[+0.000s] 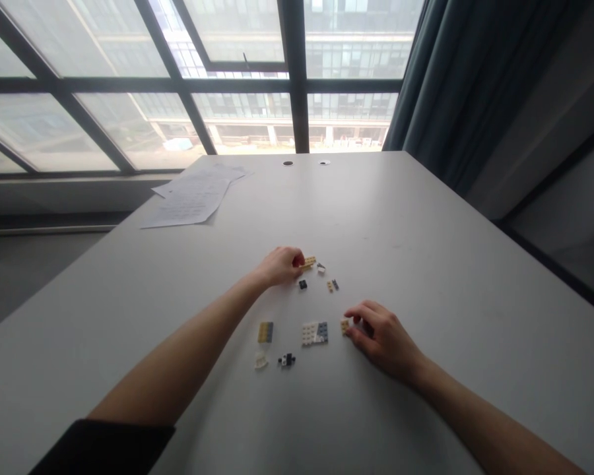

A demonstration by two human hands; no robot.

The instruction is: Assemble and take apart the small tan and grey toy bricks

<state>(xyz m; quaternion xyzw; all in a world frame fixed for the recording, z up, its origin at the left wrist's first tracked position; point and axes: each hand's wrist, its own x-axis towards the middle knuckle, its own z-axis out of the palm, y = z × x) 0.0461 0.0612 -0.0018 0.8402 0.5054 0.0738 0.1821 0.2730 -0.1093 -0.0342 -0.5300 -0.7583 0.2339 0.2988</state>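
My left hand (281,265) reaches to the far side of the loose toy bricks, its fingers curled and closed on a tan brick plate (308,262); the fingertips are partly hidden. With thumb and forefinger, my right hand (383,335) pinches a small tan studded brick (345,326) on the table. Left of that brick lies a white and grey studded plate (315,334). A small black piece (303,284) sits just below my left hand. Close by are a white and grey piece (321,268) and small tan and dark pieces (332,285).
Nearer me, a tan and grey brick block (265,332), a white curved piece (261,361) and a black and white piece (287,360) lie on the white table (426,264). Paper sheets (193,198) rest at the far left. Windows and a dark curtain (455,92) stand beyond.
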